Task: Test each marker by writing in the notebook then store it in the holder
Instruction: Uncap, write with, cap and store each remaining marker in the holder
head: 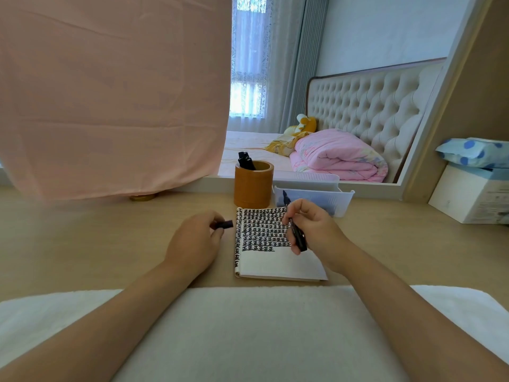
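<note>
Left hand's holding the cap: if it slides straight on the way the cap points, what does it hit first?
Most likely the notebook: the cap in the left hand points at its left edge, though height above the desk is unclear.

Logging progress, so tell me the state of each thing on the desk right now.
notebook: open, page mostly filled with black marks.
marker: gripped by right hand over the page.
cap: off, pinched by left hand.
holder: upright, several markers inside.
plastic basket: upright, dark marker-like item inside.
</note>
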Action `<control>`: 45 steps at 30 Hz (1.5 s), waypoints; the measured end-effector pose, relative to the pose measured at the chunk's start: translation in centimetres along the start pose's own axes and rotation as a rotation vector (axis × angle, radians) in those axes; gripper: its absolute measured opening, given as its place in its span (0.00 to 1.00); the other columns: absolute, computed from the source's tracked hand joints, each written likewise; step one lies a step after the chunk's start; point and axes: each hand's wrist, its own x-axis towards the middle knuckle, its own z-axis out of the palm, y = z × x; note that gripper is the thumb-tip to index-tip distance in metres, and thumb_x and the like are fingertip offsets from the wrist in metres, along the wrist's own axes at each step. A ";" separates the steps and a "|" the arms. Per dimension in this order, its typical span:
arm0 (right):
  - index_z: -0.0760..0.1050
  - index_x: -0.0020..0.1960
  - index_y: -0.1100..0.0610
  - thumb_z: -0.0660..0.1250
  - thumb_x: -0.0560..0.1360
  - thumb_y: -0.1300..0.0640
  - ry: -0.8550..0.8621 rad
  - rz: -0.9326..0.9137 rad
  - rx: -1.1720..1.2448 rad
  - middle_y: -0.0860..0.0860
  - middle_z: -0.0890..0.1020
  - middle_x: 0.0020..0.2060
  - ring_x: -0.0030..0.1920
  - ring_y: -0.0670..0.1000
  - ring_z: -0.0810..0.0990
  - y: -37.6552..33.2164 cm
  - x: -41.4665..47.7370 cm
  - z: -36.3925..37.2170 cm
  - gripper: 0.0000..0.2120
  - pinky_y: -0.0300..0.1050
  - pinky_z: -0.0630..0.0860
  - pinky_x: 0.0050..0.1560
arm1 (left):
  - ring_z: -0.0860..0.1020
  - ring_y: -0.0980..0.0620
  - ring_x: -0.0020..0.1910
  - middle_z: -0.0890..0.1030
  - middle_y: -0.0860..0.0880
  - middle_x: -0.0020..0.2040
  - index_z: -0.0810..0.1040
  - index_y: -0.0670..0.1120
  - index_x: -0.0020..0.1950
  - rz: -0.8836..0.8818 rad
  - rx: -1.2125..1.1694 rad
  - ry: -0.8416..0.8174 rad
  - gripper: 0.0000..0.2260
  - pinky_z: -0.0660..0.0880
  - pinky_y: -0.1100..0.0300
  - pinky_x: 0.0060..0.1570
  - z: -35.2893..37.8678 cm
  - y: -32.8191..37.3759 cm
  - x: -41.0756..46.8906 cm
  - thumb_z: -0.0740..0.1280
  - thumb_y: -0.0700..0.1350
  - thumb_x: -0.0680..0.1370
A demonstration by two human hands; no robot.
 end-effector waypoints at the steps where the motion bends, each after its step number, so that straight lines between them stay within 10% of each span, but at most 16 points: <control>1: 0.71 0.47 0.51 0.56 0.83 0.64 0.031 -0.040 -0.188 0.54 0.78 0.39 0.33 0.52 0.74 0.1 0.1 0.1 0.11 0.44 0.75 0.30 | 0.75 0.56 0.44 0.80 0.55 0.49 0.78 0.52 0.56 0.013 -0.054 0.016 0.07 0.70 0.59 0.45 -0.1 0.3 -0.1 0.67 0.45 0.78; 9: 0.78 0.64 0.49 0.68 0.78 0.57 0.168 -0.308 -0.799 0.47 0.81 0.59 0.57 0.46 0.77 1.1 0.3 1.3 0.15 0.40 0.76 0.59 | 0.75 0.58 0.43 0.78 0.60 0.46 0.76 0.57 0.54 0.146 -0.170 0.004 0.08 0.67 0.70 0.42 -0.2 1.7 -1.1 0.67 0.44 0.78; 29: 0.80 0.63 0.52 0.68 0.78 0.56 -0.010 -0.495 -0.836 0.48 0.83 0.53 0.50 0.42 0.75 1.9 0.7 1.3 0.13 0.32 0.70 0.51 | 0.76 0.62 0.45 0.82 0.58 0.49 0.80 0.54 0.60 0.228 -0.179 -0.147 0.10 0.66 0.69 0.43 -0.1 1.4 -0.8 0.64 0.46 0.81; 45: 0.77 0.63 0.48 0.59 0.83 0.52 -0.127 -0.356 -0.855 0.46 0.81 0.47 0.46 0.45 0.76 1.0 0.4 2.5 0.13 0.45 0.76 0.48 | 0.74 0.62 0.46 0.79 0.60 0.45 0.82 0.52 0.56 0.371 -0.138 -0.085 0.08 0.66 0.72 0.43 -0.6 1.5 -0.5 0.67 0.46 0.79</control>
